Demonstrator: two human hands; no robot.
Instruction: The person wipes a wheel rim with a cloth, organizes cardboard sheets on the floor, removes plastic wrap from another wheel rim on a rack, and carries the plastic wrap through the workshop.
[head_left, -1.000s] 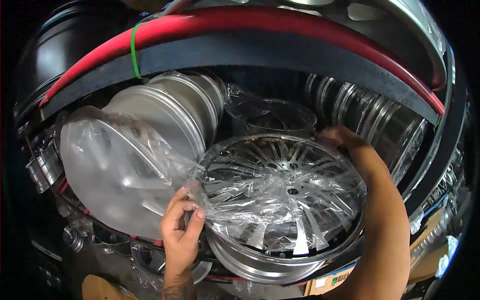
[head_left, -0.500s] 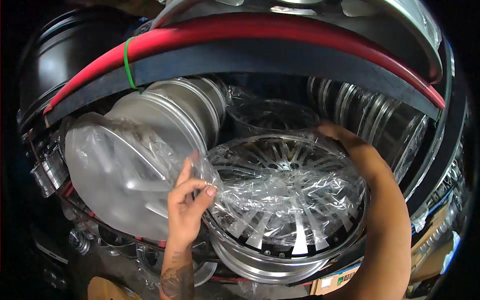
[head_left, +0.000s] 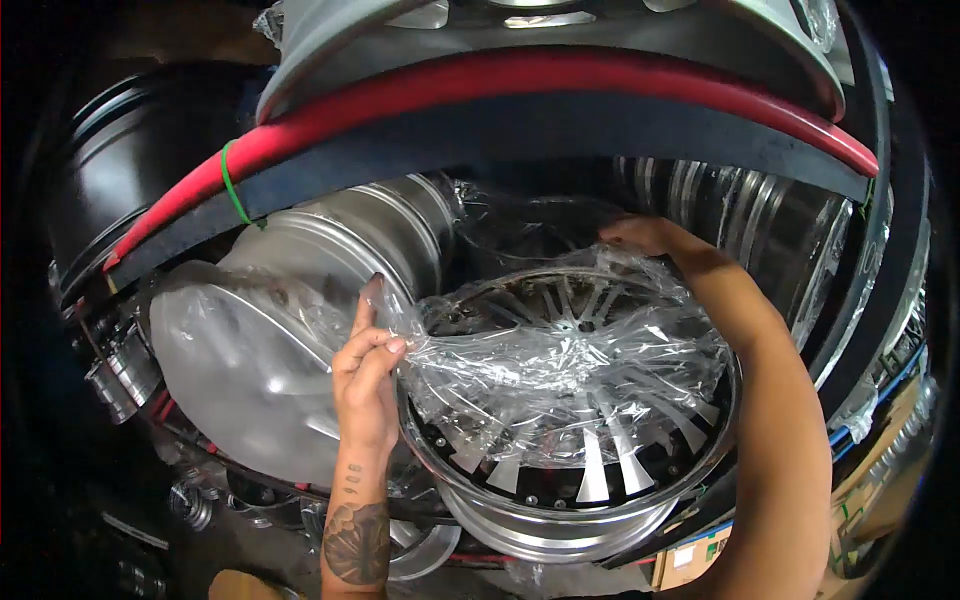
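Note:
A multi-spoke wheel rim (head_left: 592, 465), black with bright machined spokes, lies face up, with a silver barrel below its lip. Clear plastic wrap (head_left: 500, 372) is bunched across its face, leaving the near spokes bare. At the rim's left edge, my left hand (head_left: 366, 375) pinches the wrap between thumb and fingers, index finger raised. My right hand (head_left: 638, 234) reaches over the far right side, its fingers closed on the far edge of the wrap; the fingertips are partly hidden. Left of my left hand leans a silver rim (head_left: 235, 385) in cloudy plastic.
A red rack bar (head_left: 500, 72) with a dark beam below it crosses above the work. Silver rims (head_left: 345, 235) stand behind on the left, and wrapped dark rims (head_left: 765, 225) on the right. Cardboard boxes (head_left: 690, 562) sit low at the right.
My right hand has come left and slightly nearer, drawing the far part of the wrap up. My left hand still pinches the wrap, a little higher and further left. The view has shifted slightly.

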